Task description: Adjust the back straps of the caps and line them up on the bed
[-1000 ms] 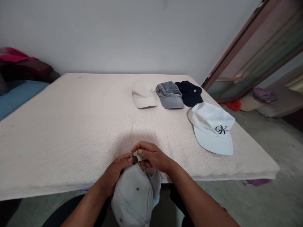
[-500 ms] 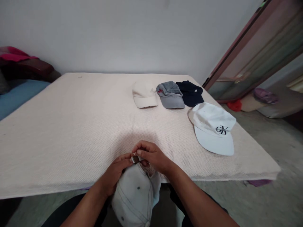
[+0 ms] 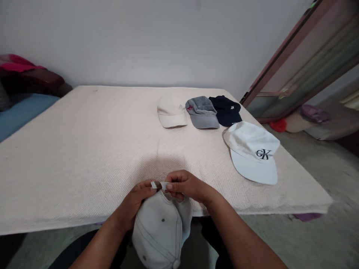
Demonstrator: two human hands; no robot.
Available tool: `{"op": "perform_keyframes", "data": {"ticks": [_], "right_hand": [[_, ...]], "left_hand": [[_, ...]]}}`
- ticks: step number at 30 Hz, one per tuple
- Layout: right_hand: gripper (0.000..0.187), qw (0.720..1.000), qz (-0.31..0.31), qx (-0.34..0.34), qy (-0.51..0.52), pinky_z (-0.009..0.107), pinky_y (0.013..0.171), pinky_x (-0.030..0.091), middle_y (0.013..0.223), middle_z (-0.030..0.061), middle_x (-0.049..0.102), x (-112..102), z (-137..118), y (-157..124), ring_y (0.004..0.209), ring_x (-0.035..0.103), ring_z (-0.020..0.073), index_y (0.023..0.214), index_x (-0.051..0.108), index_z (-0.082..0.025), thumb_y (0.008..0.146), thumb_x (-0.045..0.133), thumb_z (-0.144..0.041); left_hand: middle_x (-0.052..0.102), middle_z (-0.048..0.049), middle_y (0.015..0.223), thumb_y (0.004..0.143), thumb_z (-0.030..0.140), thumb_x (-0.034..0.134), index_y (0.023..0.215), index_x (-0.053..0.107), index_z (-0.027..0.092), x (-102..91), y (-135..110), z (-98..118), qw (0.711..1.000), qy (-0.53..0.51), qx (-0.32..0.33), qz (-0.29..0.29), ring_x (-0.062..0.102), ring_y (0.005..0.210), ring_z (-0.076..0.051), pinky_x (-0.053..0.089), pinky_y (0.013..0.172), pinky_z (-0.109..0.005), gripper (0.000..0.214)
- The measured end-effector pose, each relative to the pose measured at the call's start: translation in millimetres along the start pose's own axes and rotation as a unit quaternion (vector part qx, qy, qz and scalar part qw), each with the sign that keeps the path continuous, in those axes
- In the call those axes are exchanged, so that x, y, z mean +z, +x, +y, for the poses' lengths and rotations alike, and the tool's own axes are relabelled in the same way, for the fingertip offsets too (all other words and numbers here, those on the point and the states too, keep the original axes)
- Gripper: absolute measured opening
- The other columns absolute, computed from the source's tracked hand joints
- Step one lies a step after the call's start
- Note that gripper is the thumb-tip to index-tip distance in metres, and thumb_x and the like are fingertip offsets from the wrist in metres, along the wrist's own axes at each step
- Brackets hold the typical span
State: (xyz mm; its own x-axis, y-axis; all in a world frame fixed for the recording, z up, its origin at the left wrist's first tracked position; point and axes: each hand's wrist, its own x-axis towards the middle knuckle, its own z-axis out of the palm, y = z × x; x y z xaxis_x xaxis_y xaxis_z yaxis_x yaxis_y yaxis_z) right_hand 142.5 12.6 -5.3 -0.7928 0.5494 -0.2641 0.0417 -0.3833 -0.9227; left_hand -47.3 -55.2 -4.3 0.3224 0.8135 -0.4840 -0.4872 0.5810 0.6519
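A pale grey baseball cap [image 3: 157,231] hangs at the near edge of the table, its back opening turned up and away from me. My left hand [image 3: 137,200] is closed on the cap's edge beside the strap's brown buckle [image 3: 158,185]. The light strap [image 3: 165,185] runs through that buckle, and a short end sticks out on the left. Between thumb and fingers, my right hand [image 3: 186,186] pinches the strap to the right of the buckle. The cap's brim is mostly hidden underneath.
On the cream-covered table [image 3: 84,157], a beige cap [image 3: 171,112], a grey cap [image 3: 202,112] and a navy cap [image 3: 225,111] sit in a row at the back. Closer on the right lies a white cap with black letters [image 3: 252,151]. A wall stands behind.
My right hand has shifted right, drawing the strap out straight at the buckle. The left hand keeps hold of the cap, which has barely moved.
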Motion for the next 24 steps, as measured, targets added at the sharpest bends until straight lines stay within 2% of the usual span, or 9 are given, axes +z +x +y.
{"op": "perform_keyframes", "data": {"ticks": [5,11,14,17,21,24], "right_hand": [[0.024,0.999,-0.027,-0.015,0.026,0.019,0.043,0.028,0.054,-0.0055,0.049,5,-2,0,0.044,0.038,0.0044,0.073,0.057,-0.014,0.079,0.065,-0.036],[0.023,0.998,-0.024,-0.022,0.046,0.019,0.047,0.034,0.058,-0.0034,0.053,3,-1,0,0.048,0.044,0.0051,0.074,0.059,-0.013,0.079,0.064,-0.035],[0.021,0.998,-0.015,-0.022,0.062,0.019,0.049,0.036,0.061,-0.0028,0.055,-1,0,-1,0.049,0.047,0.0056,0.083,0.062,-0.013,0.079,0.064,-0.033],[0.018,0.996,-0.012,-0.026,0.088,0.018,0.048,0.036,0.061,-0.0034,0.055,-1,0,-1,0.048,0.047,0.0051,0.087,0.062,-0.013,0.077,0.066,-0.027],[0.015,0.992,-0.007,-0.039,0.12,0.017,0.043,0.034,0.057,-0.005,0.053,5,1,2,0.045,0.045,0.0047,0.085,0.059,-0.014,0.075,0.068,-0.022],[0.018,0.99,-0.015,-0.048,0.133,0.016,0.041,0.034,0.056,-0.0054,0.053,9,2,3,0.044,0.044,0.0048,0.088,0.059,-0.014,0.074,0.068,-0.022]], "left_hand": [[0.061,0.0002,0.062,0.072,0.019,0.069,0.071,0.062,0.015,0.0,1,0,0.999,0.039,-0.012,-0.003,0.052,0.053,-0.008,0.037,0.051,-0.018,0.008],[0.065,-0.0037,0.068,0.075,0.018,0.065,0.076,0.065,0.014,-0.5,0,1,0.999,0.017,-0.004,-0.031,0.059,0.063,-0.013,0.042,0.061,-0.023,0.005],[0.068,-0.0068,0.072,0.076,0.017,0.062,0.086,0.067,0.012,-1.1,0,1,0.999,0.002,-0.006,-0.039,0.061,0.068,-0.016,0.045,0.068,-0.027,0.012],[0.069,-0.0085,0.075,0.075,0.018,0.063,0.087,0.068,0.012,-2.2,-1,0,0.999,-0.005,-0.009,-0.033,0.062,0.068,-0.017,0.046,0.068,-0.028,0.013],[0.068,-0.0043,0.071,0.075,0.017,0.065,0.076,0.066,0.015,-3.3,-1,-2,1.0,0.003,-0.003,-0.028,0.06,0.062,-0.013,0.043,0.061,-0.023,0.003],[0.066,-0.002,0.069,0.074,0.018,0.067,0.075,0.066,0.016,-1.9,0,-3,0.999,0.031,-0.005,-0.03,0.059,0.061,-0.012,0.043,0.062,-0.023,0.003]]}}
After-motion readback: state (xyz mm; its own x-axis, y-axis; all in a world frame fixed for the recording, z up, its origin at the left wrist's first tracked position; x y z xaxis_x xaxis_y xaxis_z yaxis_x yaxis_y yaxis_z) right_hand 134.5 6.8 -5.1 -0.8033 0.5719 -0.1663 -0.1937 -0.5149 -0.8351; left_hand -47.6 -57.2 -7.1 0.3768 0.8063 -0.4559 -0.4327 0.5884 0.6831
